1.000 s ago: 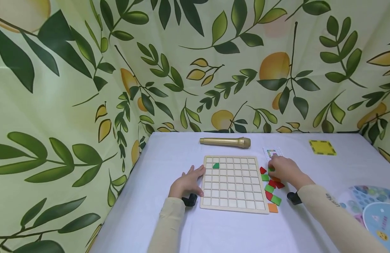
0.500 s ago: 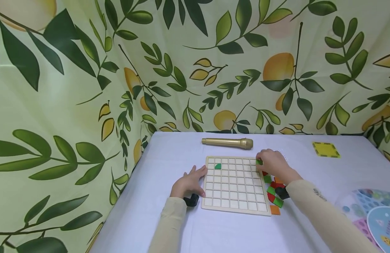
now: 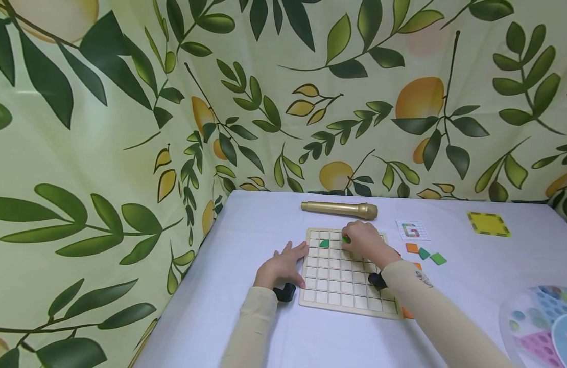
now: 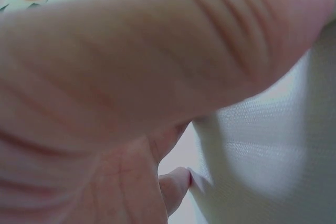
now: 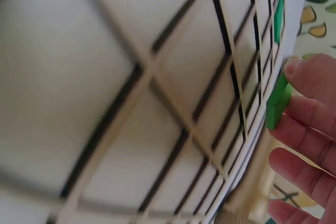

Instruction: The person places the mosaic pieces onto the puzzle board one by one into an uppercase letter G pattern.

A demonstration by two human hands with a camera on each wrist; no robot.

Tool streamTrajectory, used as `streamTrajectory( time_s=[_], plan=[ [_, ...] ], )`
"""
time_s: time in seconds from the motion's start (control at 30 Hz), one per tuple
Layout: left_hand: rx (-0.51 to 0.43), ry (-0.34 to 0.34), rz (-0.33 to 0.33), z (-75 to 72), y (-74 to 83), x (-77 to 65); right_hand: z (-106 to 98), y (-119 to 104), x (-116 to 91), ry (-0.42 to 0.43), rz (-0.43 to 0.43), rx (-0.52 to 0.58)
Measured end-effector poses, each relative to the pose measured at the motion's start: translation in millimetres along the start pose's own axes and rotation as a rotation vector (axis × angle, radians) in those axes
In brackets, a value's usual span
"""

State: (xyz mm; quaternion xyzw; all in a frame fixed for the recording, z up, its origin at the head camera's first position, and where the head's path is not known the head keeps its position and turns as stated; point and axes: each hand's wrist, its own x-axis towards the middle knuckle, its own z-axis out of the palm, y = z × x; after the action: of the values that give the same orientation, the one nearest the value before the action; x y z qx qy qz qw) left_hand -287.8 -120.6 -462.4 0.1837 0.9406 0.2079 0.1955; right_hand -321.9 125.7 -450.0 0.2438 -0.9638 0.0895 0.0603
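Note:
A wooden grid board [image 3: 327, 283] lies on the white table. My left hand [image 3: 281, 267] rests at its left edge with thumb and fingers spread, touching the frame. The thumb [image 4: 131, 72] fills much of the left wrist view. Over the upper rows of the board, my right hand [image 3: 365, 240] pinches a green tile [image 5: 278, 103] between thumb and fingertips. To its left, a green quarter-round tile [image 3: 325, 244] sits in one cell of the board. The right hand and sleeve hide the board's right part.
Right of the board lie an orange tile [image 3: 412, 248] and a light green tile [image 3: 438, 258]; others are partly under the sleeve. A pattern card [image 3: 412, 230], a gold microphone [image 3: 338, 210] and a yellow rectangle [image 3: 489, 224] lie farther back. A patterned round item [image 3: 532, 312] is at lower right.
My right hand has moved left from the loose tiles to over the board, carrying the green tile. The left hand has stayed at the board's edge. The head view has shifted slightly.

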Motion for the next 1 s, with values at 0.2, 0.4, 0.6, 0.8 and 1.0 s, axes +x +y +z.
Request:
streamTrajectory(
  time_s=[0.2, 0.4, 0.6, 0.8, 1.0],
  plan=[
    [0.002, -0.007, 0.010, 0.4, 1.4, 0.5, 9, -10, 8, -0.046, -0.015, 0.010],
    [-0.013, 0.001, 0.017, 0.6, 0.0, 1.2, 18, -15, 12, -0.019, -0.022, 0.017],
    [0.000, 0.001, 0.017, 0.0, 1.3, 2.0, 20, -17, 15, 0.002, -0.030, 0.029],
    [0.004, -0.003, 0.002, 0.4, 3.5, 1.4, 18, -17, 13, -0.013, -0.024, 0.012],
    [0.004, 0.006, -0.003, 0.4, 3.8, 0.3, 5, -6, 4, 0.022, -0.037, 0.012]
  ],
)
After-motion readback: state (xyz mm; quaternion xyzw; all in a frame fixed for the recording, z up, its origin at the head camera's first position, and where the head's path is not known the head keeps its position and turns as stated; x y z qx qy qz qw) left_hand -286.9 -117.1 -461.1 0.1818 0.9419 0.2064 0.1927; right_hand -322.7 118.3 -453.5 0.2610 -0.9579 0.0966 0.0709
